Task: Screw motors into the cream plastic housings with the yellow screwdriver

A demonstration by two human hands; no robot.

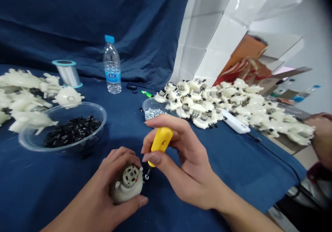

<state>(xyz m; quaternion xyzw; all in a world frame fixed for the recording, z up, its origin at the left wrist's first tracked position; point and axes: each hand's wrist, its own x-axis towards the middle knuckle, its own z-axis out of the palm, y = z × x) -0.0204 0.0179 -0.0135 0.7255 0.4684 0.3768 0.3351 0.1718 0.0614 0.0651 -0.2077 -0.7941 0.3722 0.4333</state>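
Note:
My left hand (114,180) is wrapped round a cream plastic housing (127,192) with a small round motor (131,176) set in its top. In my right hand (186,159) is a yellow-handled screwdriver (162,140), gripped between thumb and fingers and tilted with its tip downward. A small silvery screw (147,177) sits at the screwdriver's tip, just right of the housing. Whether the screw touches the housing, I cannot tell. Beyond my right hand, a clear tub (148,104) contains many small silvery screws (155,113).
A clear bowl (103,119) of black parts stands left, beside piled cream housings (26,102). More housings with motors (194,99) cover the right side. A water bottle (112,66), a wire spool (67,74) and a white corded device (236,122) are around. Another person's hand (323,130) is far right.

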